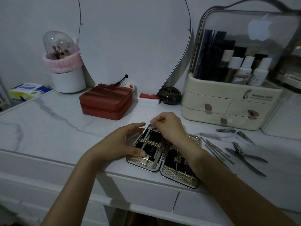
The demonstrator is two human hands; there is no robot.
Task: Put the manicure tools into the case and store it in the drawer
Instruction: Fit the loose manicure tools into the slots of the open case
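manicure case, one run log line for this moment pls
case open on vanity | left hand steadies left half | right hand pinches tool into slot | loose tools on right | drawer shut

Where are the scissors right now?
In the head view, the scissors lie open on the marble tabletop, right of the open manicure case, among loose tools below the cream organizer.

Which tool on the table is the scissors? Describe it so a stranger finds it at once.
Start at the cream cosmetics organizer on the right of the marble table. In front of it lie loose steel tools; the scissors are nearest the right edge. Only they have two crossed arms, spread open in an X; the neighbours are straight single pieces.
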